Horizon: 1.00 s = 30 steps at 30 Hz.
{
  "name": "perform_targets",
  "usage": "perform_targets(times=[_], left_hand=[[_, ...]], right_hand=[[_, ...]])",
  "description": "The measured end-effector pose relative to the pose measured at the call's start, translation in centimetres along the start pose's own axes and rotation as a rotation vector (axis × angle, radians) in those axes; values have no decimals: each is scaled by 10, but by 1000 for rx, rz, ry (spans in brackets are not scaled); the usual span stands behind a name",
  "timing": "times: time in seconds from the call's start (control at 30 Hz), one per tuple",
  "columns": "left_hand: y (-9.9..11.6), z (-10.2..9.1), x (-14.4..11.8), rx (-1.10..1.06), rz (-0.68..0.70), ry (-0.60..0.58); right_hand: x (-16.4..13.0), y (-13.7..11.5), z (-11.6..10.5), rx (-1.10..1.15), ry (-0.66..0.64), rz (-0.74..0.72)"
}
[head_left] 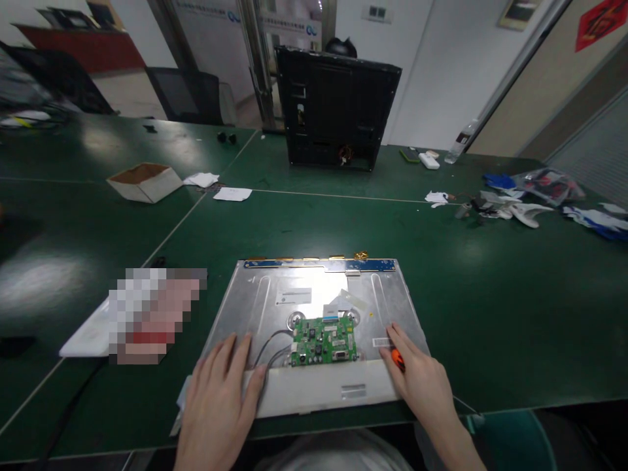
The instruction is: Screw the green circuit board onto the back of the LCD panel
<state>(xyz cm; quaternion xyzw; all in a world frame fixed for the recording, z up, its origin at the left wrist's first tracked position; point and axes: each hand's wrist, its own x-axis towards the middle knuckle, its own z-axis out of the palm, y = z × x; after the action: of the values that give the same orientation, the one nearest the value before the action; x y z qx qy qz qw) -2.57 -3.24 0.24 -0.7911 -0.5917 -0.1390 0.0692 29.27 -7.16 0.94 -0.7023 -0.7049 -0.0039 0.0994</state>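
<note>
A silver monitor panel (275, 288) lies face down on the green table (490, 307), its metal back up. A green circuit board (324, 341) sits on its near middle, with grey cables (269, 350) running off to the left. My left hand (218, 399) rests flat on the panel's near left corner, fingers spread, by the cables. My right hand (422, 383) lies on the near right corner and holds a small orange-handled tool (397, 358) under the palm. A blue strip board (318, 264) runs along the panel's far edge.
A black monitor casing (336, 108) stands upright at the far side. A cardboard box (144, 181) and paper scraps (233, 193) lie far left. Gloves, bags and small parts (520, 203) clutter the far right. A white flat item (86, 337) lies left of the panel.
</note>
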Motion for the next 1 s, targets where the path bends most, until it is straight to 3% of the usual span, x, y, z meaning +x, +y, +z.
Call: perform_targets(times=[0.27, 0.57, 0.77, 1.0], left_hand=[[-6, 3, 0, 36, -40, -72], [-5, -2, 4, 17, -3, -46], [7, 2, 9, -11, 101, -16], [29, 12, 17, -78, 314, -46]], right_hand=[[0, -1, 4, 39, 9, 29], [-1, 3, 4, 1, -13, 60], [1, 19, 2, -91, 3, 144], [-2, 56, 3, -105, -10, 313]])
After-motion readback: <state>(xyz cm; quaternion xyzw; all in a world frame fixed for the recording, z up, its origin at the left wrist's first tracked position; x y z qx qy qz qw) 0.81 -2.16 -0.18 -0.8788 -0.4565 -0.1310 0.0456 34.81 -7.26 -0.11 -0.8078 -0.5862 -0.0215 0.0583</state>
